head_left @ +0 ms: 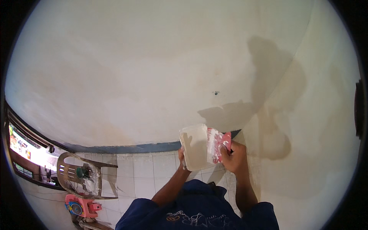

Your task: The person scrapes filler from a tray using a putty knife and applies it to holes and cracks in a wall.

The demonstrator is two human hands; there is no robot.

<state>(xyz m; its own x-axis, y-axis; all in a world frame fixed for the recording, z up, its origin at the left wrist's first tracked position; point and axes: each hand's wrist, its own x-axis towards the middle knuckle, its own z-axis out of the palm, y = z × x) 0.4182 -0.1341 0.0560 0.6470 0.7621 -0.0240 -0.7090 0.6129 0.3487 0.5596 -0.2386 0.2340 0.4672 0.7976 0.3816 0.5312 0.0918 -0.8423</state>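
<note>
My left hand (pixel 181 156) is closed on the left edge of a shallow, off-white rectangular tray (pixel 196 147), which is tilted so that its inside faces up toward me. My right hand (pixel 235 158) grips a red putty spreader (pixel 217 147) smeared with white paste. The spreader's blade edge overlaps the tray's right rim; whether it touches the tray I cannot tell. Ahead of both hands stands a pale wall (pixel 153 84) with a small dark hole (pixel 216 92) in it.
A blue-grey skirting strip (pixel 130 148) runs along the wall's foot above white floor tiles (pixel 143 172). At the left are a brown plastic chair (pixel 63 174) with things on its seat, a pink toy seat (pixel 90 207) and a bright doorway (pixel 27 147). Another wall (pixel 318 153) meets it at the right.
</note>
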